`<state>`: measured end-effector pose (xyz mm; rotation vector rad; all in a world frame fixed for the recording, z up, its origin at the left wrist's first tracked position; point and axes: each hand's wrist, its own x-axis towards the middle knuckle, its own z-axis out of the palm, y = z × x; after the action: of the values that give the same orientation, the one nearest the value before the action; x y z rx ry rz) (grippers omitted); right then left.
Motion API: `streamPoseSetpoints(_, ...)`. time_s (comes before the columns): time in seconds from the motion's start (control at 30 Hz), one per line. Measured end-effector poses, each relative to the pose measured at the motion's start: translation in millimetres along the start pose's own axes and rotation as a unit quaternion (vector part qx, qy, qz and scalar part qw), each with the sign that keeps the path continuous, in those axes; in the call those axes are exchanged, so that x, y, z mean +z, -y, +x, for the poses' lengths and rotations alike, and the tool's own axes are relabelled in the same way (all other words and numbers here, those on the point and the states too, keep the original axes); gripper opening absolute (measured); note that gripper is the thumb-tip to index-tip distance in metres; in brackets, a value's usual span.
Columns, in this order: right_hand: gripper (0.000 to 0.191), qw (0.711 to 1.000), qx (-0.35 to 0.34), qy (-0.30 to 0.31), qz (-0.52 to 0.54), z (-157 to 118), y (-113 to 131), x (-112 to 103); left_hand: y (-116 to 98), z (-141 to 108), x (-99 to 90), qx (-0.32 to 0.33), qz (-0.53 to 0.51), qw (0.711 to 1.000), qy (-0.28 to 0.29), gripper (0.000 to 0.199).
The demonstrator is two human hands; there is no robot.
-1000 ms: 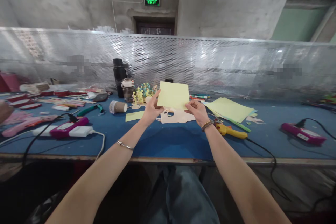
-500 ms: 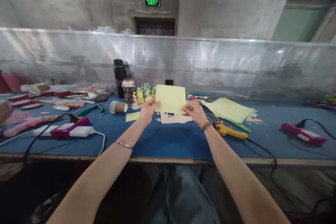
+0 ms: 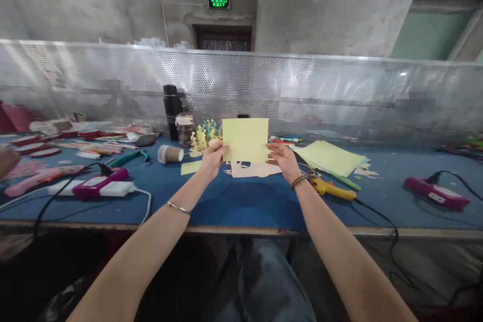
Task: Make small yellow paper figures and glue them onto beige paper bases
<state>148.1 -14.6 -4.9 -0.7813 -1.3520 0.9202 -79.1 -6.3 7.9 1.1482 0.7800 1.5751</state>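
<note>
While I watch from afar, sheet: pale yellow rectangular paper [image 3: 245, 140], uncut, held above the blue counter [image 3: 245, 209].
Left hand [image 3: 212, 158]: pinching its lower left corner.
Right hand [image 3: 282, 158]: pinching its lower right corner.
Beneath: cream cut paper shape [image 3: 254, 170], flat.

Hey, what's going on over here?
A person is holding up a sheet of yellow paper with their left hand and right hand, above a blue-covered workbench. A pale pink cut-out lies on the bench beneath it, with a pile of yellow paper sheets to the right and a yellow glue gun near the right hand.
</note>
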Motion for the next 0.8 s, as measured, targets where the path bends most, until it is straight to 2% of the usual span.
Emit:
streamPoseSetpoints(0.23,0.030,0.999,-0.004,0.023,-0.027,1.0,-4.3,-2.5,-1.0,-0.3,1.8,-0.037,-0.029,0.999,-0.012,0.023)
streamPoseSetpoints(0.63,0.030,0.997,-0.013,-0.062,-0.043,2.6,-0.1,-1.9,1.0,3.2,-0.2,-0.054,-0.035,0.997,-0.037,0.025)
streamPoseSetpoints(0.8,0.031,0.997,-0.017,-0.040,-0.064,2.2,-1.4,-3.0,0.9,5.8,-3.2,-0.052,-0.033,0.995,-0.085,0.020)
